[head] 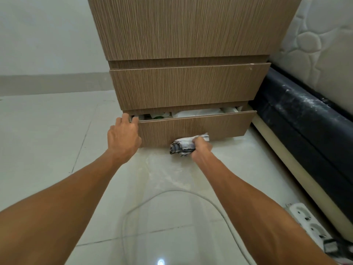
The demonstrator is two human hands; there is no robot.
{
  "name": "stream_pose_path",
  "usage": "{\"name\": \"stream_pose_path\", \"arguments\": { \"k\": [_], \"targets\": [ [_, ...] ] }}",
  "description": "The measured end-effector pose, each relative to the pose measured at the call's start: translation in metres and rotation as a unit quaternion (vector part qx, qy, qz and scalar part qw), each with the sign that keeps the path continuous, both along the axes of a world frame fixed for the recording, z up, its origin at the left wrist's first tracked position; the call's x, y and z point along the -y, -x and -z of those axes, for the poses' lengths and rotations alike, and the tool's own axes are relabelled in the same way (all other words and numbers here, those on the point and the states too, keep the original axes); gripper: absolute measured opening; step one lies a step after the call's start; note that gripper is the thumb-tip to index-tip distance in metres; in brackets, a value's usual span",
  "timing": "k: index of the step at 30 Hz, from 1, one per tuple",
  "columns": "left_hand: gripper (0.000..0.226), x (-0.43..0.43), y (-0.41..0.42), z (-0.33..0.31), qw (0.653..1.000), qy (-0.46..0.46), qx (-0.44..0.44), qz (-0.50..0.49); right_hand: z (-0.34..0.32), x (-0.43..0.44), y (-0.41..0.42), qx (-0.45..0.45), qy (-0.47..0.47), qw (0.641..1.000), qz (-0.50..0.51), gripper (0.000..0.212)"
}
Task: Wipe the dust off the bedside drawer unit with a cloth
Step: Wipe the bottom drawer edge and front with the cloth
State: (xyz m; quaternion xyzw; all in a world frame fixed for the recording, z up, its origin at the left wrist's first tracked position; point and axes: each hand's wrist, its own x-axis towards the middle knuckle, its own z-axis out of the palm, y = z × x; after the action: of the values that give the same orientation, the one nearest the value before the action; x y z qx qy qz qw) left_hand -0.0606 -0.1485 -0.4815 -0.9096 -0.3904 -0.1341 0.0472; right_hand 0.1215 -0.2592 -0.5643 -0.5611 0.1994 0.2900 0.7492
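At centre frame the left hand [123, 137] grips the left end of the bottom drawer [194, 129], fingers hooked over its top edge, probably to keep the slightly open drawer from sliding under the wiping pressure. Just right of it, the right hand [202, 148] is clenched around a bunched striped cloth [184, 146], pressed against the lower edge of that drawer front near the tiled floor [47, 142]. The wood-grain bedside drawer unit [189, 35] fills the upper centre, directly beyond both hands, beside the mattress [321, 44] at upper right.
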Motion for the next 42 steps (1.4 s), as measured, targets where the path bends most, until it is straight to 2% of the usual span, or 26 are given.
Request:
{"name": "stream_pose_path", "arguments": {
  "k": [6, 9, 11, 14, 17, 21, 26, 36, 42],
  "targets": [
    [0.038, 0.001, -0.002, 0.001, 1.000, 0.004, -0.006, -0.008, -0.006, 0.045, -0.065, 0.041, 0.059, 0.995, 0.065, 0.050],
    [0.039, 0.002, -0.002, 0.002, 1.000, 0.001, -0.004, -0.007, -0.014, 0.066, -0.087, 0.065, 0.116, 0.988, 0.079, 0.040],
    [0.035, 0.002, -0.004, 0.004, 1.000, 0.005, 0.007, -0.007, -0.019, 0.075, -0.097, 0.081, 0.137, 0.982, 0.104, 0.044],
    [0.026, 0.000, -0.006, 0.007, 0.990, 0.064, 0.122, -0.031, -0.032, 0.094, -0.099, 0.114, 0.160, 0.971, 0.135, 0.056],
    [0.031, -0.001, -0.007, 0.008, 0.947, 0.159, 0.269, -0.073, -0.035, 0.106, -0.098, 0.152, 0.160, 0.962, 0.163, 0.056],
    [0.035, -0.005, -0.008, 0.012, 0.901, 0.215, 0.348, -0.146, -0.041, 0.105, -0.080, 0.192, 0.171, 0.955, 0.150, 0.054],
    [0.034, -0.017, -0.018, 0.006, 0.880, 0.249, 0.364, -0.177, -0.038, 0.092, -0.062, 0.212, 0.174, 0.956, 0.105, 0.050],
    [0.038, -0.034, -0.030, 0.001, 0.868, 0.267, 0.371, -0.192, -0.025, 0.068, -0.057, 0.225, 0.180, 0.956, 0.061, 0.043],
    [0.037, -0.040, -0.025, 0.013, 0.878, 0.258, 0.373, -0.149, -0.016, 0.075, -0.077, 0.192, 0.162, 0.961, 0.118, 0.046]
  ]
}}
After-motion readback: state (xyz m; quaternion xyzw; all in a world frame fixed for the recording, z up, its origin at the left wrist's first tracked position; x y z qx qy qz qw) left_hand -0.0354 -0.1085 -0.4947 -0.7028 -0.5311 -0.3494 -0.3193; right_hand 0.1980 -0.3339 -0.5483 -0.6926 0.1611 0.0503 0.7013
